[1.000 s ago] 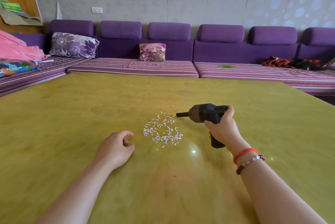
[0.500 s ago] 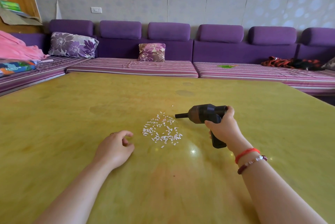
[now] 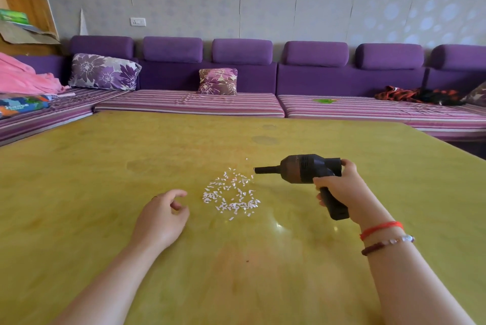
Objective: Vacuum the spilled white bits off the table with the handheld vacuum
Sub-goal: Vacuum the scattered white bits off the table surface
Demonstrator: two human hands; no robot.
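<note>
Near the centre of the glossy yellow-green tabletop [image 3: 105,219] lies a loose patch of small white paper-like bits [image 3: 231,194]. Just to its right, the right hand [image 3: 342,190] wraps its fingers round the grip of a black pistol-shaped handheld vacuum [image 3: 305,170], whose narrow nozzle points left at the patch's far edge, apparently above the surface. The left hand [image 3: 160,215] rests on the table beside the bits, fingers loosely curled, holding nothing. Step in hand: the approach; suction next calls for lowering the nozzle onto the bits.
</note>
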